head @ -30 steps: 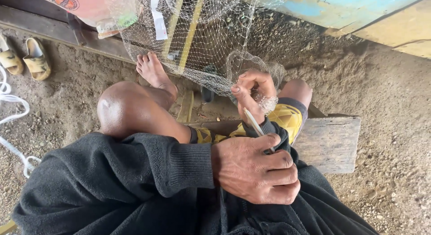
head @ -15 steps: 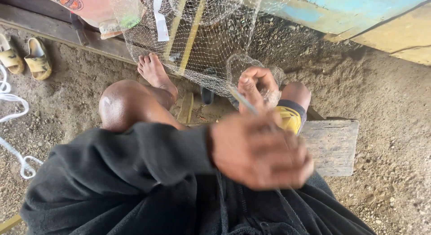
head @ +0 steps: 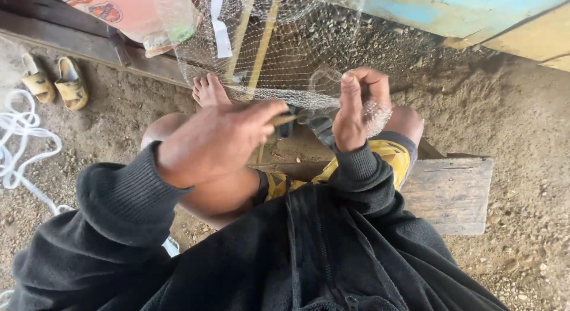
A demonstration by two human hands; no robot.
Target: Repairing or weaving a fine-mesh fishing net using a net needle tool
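Since a second ago your left hand (head: 219, 141) has risen from low over your lap to chest height, and it now sits just left of your right hand (head: 359, 109), which has stayed up at the net (head: 279, 55). Your view has also tipped a little, so more of the sandy ground (head: 510, 127) shows on the right.

Motion blurs the left hand, and what it pinches is hard to make out: only a short, thin yellowish tip, likely a netting needle (head: 284, 119), pokes out past the thumb and forefinger. Your dark sleeves (head: 124, 198) hide both wrists, and your jacket covers most of the wooden plank (head: 451, 192) you sit on. The net's fine mesh fades against the ground, so its lower edge is unclear.

Your left hand is closed, fingers curled tight around the needle. Your right hand is partly closed, thumb upright, with a bunched fold of the net gripped in its fingers. The net hangs stretched in front of you, above your bare foot (head: 209, 90), and meets your right hand just above your knee. A pair of yellow sandals (head: 56, 82) lies well off to the left.
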